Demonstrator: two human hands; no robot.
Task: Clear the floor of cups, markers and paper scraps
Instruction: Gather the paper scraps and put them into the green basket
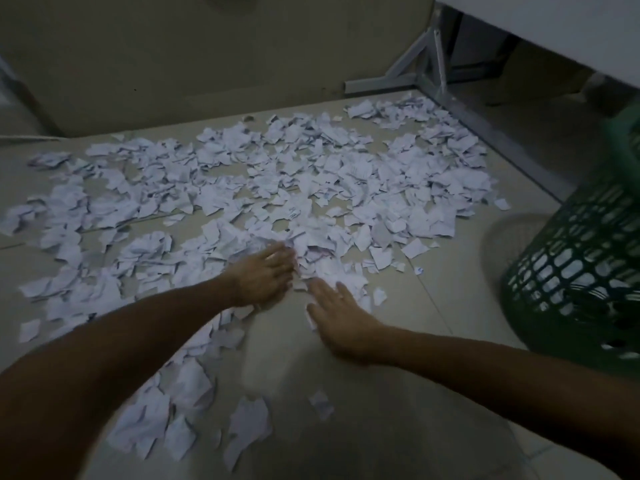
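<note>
Torn white paper scraps (284, 181) cover a wide patch of the tiled floor, from the far wall down to my arms. My left hand (263, 275) rests on the near edge of the heap, fingers bent down into the scraps; whether it holds any is hidden. My right hand (337, 313) lies flat with straight fingers on the floor just to its right, fingertips touching scraps. No cups or markers show in this view.
A green lattice basket (581, 265) stands at the right, with dark items and paper inside. A grey metal table frame (433, 74) runs along the far right under a white tabletop (554, 26). A beige wall (173, 64) closes the back.
</note>
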